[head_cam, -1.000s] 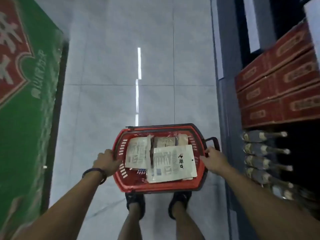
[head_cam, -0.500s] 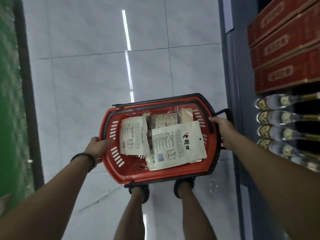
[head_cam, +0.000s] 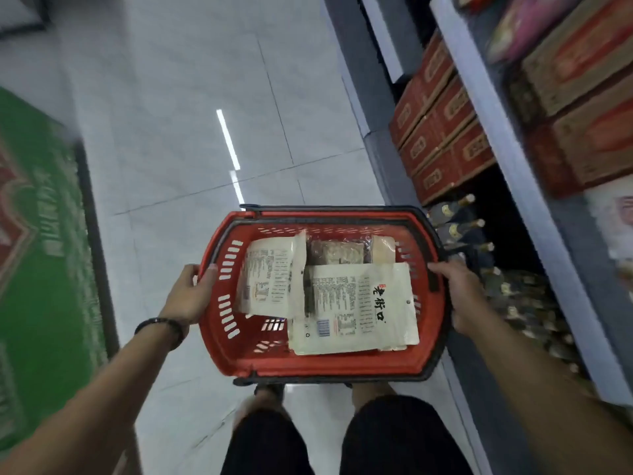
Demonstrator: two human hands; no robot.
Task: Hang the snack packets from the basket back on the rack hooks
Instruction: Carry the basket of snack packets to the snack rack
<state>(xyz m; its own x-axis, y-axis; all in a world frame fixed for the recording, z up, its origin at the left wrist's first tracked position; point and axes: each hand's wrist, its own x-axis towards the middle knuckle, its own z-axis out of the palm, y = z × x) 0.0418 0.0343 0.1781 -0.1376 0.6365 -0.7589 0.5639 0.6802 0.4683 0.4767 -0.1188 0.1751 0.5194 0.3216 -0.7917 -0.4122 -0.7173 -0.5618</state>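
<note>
A red plastic basket point(head_cam: 239, 358) with a black rim hangs in front of my legs, above the tiled floor. My left hand point(head_cam: 190, 296) grips its left rim, thumb over the edge. My right hand point(head_cam: 462, 296) grips the right rim. Inside lie several cream snack packets: a large one point(head_cam: 356, 310) with a hang hole and red-and-black characters at the right, a second one point(head_cam: 270, 275) at the left, and a clear packet with brown contents point(head_cam: 337, 252) at the back. No rack hooks are in view.
A shelf unit runs along the right with red cartons point(head_cam: 442, 132) on the bottom level, dark bottles point(head_cam: 459, 231) lying beside them, and brown boxes point(head_cam: 582, 80) above. A green and red display point(head_cam: 41, 269) stands at the left. Grey tiled aisle floor point(head_cam: 191, 97) stretches ahead.
The basket has come up closer to my view and sits a little further right, next to the shelf. Both hands keep their hold on its rims. My view has tilted toward the shelves.
</note>
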